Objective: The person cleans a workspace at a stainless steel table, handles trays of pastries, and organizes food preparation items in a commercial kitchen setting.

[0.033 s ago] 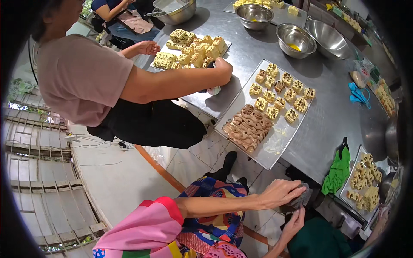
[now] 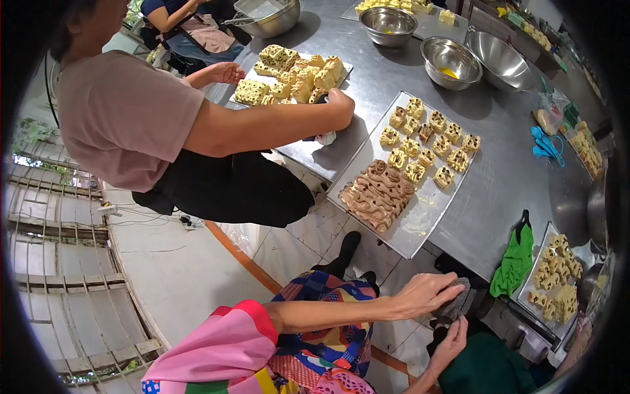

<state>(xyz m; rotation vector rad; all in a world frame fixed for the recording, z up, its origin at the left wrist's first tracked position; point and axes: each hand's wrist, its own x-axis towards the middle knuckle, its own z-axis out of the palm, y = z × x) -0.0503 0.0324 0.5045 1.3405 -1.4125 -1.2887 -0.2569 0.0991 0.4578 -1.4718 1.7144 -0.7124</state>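
Observation:
A crumpled dark grey cloth (image 2: 454, 299) is bunched between my hands, just off the table's near edge. My left hand (image 2: 420, 297) is closed over its top and left side. Below, my right hand (image 2: 451, 340) pinches its lower end with the fingertips. Beyond them lies a white tray (image 2: 430, 200) with a brown-frosted slab cake (image 2: 377, 196) and several small cream-topped cake squares (image 2: 453, 131). A bright green cloth (image 2: 515, 259) with a black strap hangs at the table edge, to the right of my hands.
A co-worker (image 2: 138, 111) at left reaches over a tray of yellow cakes (image 2: 292, 75). Metal bowls (image 2: 451, 64) stand at the back of the steel table (image 2: 472, 217). Blue scoops (image 2: 546, 144) lie at right. A smaller cake tray (image 2: 554, 279) sits near the right edge.
The grey cloth has turned slightly between my hands, and my right hand has shifted a little to the right. The cakes and trays stay where they were.

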